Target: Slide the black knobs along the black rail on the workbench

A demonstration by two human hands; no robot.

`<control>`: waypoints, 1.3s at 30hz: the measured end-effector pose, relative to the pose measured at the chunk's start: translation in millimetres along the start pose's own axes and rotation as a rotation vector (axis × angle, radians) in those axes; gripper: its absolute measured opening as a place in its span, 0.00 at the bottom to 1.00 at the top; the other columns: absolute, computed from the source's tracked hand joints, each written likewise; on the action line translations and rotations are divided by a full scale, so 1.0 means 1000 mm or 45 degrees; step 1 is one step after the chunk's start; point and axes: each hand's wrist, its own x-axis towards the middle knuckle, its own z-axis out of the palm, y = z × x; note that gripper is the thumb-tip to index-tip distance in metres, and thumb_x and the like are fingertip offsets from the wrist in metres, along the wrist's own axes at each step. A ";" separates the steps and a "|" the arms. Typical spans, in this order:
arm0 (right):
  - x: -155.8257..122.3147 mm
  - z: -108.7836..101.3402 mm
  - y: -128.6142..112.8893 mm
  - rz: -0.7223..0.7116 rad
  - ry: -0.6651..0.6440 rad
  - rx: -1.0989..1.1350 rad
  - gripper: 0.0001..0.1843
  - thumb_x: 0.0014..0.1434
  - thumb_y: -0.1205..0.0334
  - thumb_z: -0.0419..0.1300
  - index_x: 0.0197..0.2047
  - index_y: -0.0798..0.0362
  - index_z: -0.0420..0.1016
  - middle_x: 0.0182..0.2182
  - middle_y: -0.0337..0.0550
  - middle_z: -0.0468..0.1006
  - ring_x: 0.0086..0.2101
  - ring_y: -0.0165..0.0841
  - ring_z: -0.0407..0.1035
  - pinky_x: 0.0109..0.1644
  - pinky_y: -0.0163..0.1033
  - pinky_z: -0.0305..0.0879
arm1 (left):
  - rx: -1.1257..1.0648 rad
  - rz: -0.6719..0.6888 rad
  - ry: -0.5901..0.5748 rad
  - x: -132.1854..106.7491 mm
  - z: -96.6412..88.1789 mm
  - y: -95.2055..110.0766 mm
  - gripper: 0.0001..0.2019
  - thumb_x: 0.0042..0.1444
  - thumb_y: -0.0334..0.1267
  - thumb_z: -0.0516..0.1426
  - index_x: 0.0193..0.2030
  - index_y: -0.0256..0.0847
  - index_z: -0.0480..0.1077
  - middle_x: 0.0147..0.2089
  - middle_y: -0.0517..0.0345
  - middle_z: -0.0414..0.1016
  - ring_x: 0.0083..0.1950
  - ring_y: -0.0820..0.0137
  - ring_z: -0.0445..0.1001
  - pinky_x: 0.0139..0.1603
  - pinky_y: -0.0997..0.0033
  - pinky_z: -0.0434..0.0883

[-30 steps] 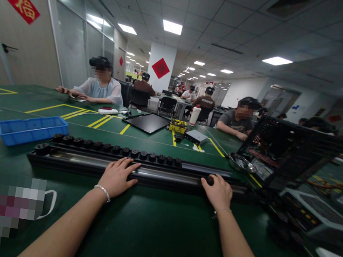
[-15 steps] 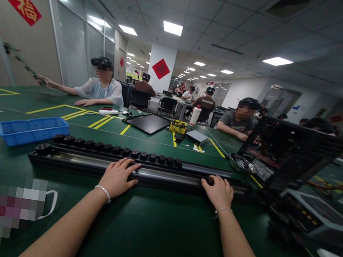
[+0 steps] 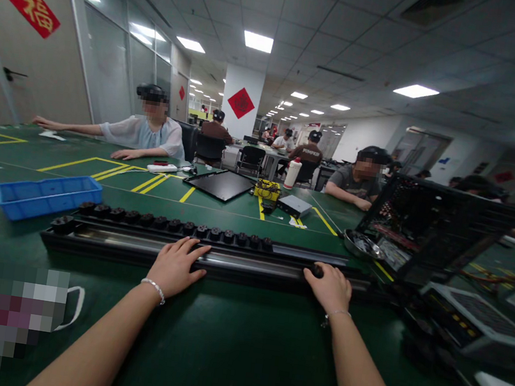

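Observation:
A long black rail (image 3: 249,277) with a shiny metal channel lies across the green table in front of me. My left hand (image 3: 177,266) rests on its near side, fingers spread, with nothing visible in its grasp. Farther right, my right hand (image 3: 331,288) curls over the same rail, and a small black knob-like piece (image 3: 317,271) shows between its thumb and fingers. Another black piece (image 3: 62,224) sits at the rail's left end. Just behind runs a second black rail (image 3: 309,253), with a row of round black pieces (image 3: 187,228) along it.
A blue plastic bin (image 3: 46,197) stands left of the rails. On the right are an open computer case (image 3: 446,227), a metal bowl (image 3: 360,246) and a grey power-supply box (image 3: 475,322). Beyond lie a dark flat panel (image 3: 220,185) and a yellow box (image 3: 267,189). Co-workers sit around.
The co-worker at the left has lowered an outstretched arm, and the thin strip held up in that hand is no longer visible. My hands stay where they were on the rail.

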 end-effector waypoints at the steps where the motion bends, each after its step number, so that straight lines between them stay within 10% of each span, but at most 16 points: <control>1: 0.000 0.000 0.000 0.001 0.002 0.000 0.26 0.50 0.43 0.49 0.47 0.47 0.68 0.50 0.43 0.68 0.53 0.42 0.55 0.55 0.49 0.48 | -0.001 -0.001 -0.002 0.000 0.000 0.000 0.27 0.50 0.51 0.51 0.58 0.57 0.57 0.62 0.57 0.58 0.63 0.59 0.52 0.56 0.55 0.53; 39: 0.002 -0.006 0.002 0.058 0.030 0.076 0.22 0.49 0.50 0.52 0.47 0.48 0.66 0.42 0.44 0.71 0.48 0.39 0.62 0.52 0.45 0.52 | -0.015 0.005 0.002 -0.001 0.000 0.000 0.27 0.50 0.52 0.51 0.58 0.57 0.56 0.62 0.57 0.58 0.63 0.59 0.51 0.57 0.55 0.52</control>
